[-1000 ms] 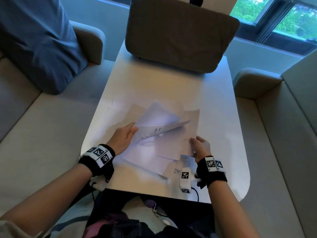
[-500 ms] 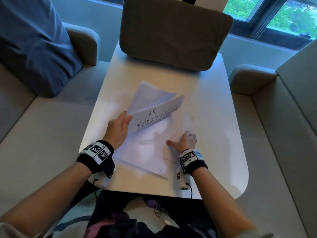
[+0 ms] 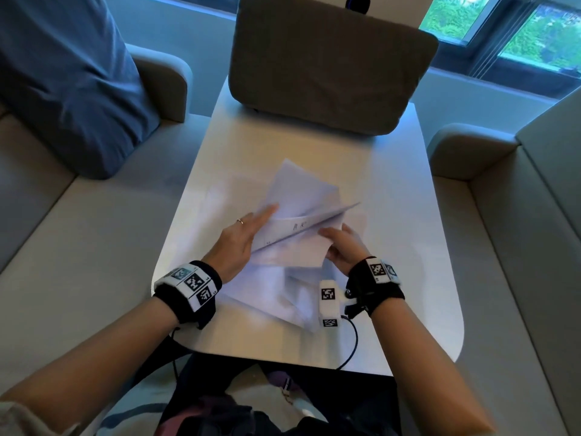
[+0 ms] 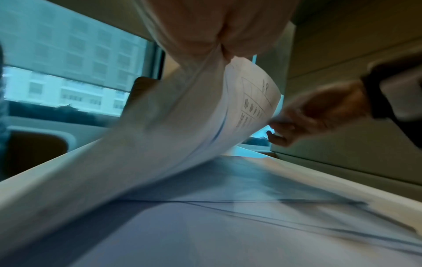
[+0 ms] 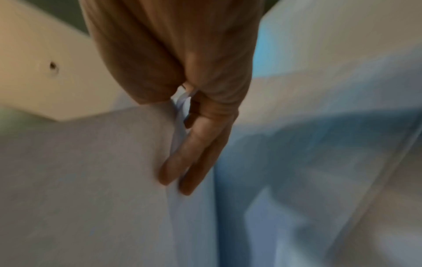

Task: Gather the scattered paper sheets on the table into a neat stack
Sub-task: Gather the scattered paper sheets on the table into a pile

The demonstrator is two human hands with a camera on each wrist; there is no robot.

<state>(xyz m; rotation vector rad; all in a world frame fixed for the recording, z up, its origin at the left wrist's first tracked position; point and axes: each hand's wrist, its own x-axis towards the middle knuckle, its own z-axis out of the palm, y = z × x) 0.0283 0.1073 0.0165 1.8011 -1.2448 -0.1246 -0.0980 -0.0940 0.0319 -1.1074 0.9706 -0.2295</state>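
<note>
The left hand [image 3: 240,243] is pinching the lifted white printed paper sheets [image 3: 301,196], and the right hand [image 3: 344,250] is pinching loose flat sheets [image 3: 292,262] lying at six o'clock below them (on the white counter [image 3: 393,247]).

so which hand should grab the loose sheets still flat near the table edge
Probably the right hand: it pinches only one sheet edge, just above the flat sheets. The left hand holds the lifted bundle and should keep it.
</note>
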